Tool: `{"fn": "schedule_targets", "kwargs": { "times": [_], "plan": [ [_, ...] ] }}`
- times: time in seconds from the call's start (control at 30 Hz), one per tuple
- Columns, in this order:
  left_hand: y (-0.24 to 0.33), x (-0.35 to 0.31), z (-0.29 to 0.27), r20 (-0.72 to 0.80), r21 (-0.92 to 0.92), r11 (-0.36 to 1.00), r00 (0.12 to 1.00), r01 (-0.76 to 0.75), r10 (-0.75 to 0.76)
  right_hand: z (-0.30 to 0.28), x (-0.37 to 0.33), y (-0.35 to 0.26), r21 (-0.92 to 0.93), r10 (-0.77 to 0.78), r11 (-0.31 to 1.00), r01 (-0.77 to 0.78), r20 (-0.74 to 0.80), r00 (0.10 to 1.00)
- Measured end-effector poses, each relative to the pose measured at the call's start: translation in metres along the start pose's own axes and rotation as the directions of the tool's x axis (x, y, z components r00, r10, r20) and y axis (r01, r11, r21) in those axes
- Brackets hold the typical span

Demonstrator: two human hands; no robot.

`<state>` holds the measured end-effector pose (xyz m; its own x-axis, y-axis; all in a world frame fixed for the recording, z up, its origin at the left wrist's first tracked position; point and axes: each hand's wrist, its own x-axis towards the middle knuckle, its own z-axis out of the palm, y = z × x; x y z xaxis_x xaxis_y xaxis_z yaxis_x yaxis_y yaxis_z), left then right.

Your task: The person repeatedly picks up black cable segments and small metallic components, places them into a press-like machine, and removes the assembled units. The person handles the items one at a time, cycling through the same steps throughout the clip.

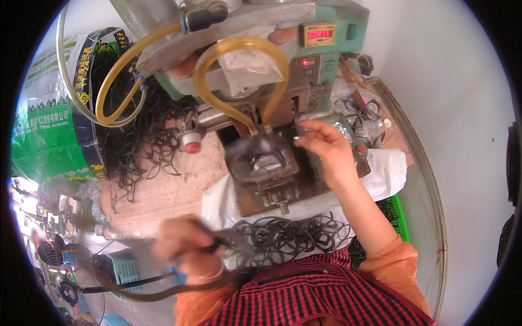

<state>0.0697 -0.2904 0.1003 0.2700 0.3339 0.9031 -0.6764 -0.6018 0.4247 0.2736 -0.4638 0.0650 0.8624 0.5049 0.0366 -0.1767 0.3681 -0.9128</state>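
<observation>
My left hand [187, 244], smeared by motion, is low on the left with its fingers closed around a black frame-like loop [234, 242]. A pinch of thumb and fingers closes my right hand [329, 149], to the right of the press tooling; a tiny pale piece [296, 139] shows at its fingertips, too small to name. On the metal fixture [250, 201] of the bench press lies a black frame [255, 169], partly blurred. Several thin black frames [285, 236], resembling spectacle fronts, are heaped between the machine and my apron.
The green bench press [340, 38] carries a red-lit counter [319, 35] and yellowish hoses [204, 65]. A green and white sack [54, 119] spills black frames onto the table [147, 204] at left. A fan [73, 288] stands lower left; a wall [451, 108] bounds the right.
</observation>
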Motion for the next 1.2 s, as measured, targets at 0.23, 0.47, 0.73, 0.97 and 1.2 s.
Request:
{"fn": "schedule_targets", "kwargs": {
  "times": [0.23, 0.47, 0.73, 0.97, 1.2],
  "plan": [
    [-0.032, 0.016, 0.011, 0.037, 0.268, 0.962, 0.998, 0.047, -0.059, -0.063, 0.010, 0.023, -0.225, -0.110, 0.973, 0.058, -0.226, 0.968],
    [-0.052, 0.028, 0.025, -0.079, 0.224, 0.974, 0.996, -0.019, 0.038, -0.016, -0.028, -0.022, -0.164, -0.197, 0.967, 0.194, 0.002, 0.980],
    [-0.029, 0.009, 0.015, 0.094, 0.489, 0.869, 0.995, -0.072, 0.030, 0.041, -0.015, 0.016, -0.510, -0.444, 0.737, 0.444, 0.130, 0.886],
    [-0.029, 0.023, 0.020, -0.034, 0.273, 0.960, 0.998, 0.057, -0.050, 0.051, -0.022, 0.020, -0.197, -0.086, 0.975, 0.105, 0.100, 0.991],
    [-0.071, 0.029, 0.018, 0.018, 0.312, 0.945, 0.996, -0.092, 0.091, 0.056, -0.014, 0.004, -0.074, 0.036, 0.997, -0.025, 0.153, 0.988]
  ]
}}
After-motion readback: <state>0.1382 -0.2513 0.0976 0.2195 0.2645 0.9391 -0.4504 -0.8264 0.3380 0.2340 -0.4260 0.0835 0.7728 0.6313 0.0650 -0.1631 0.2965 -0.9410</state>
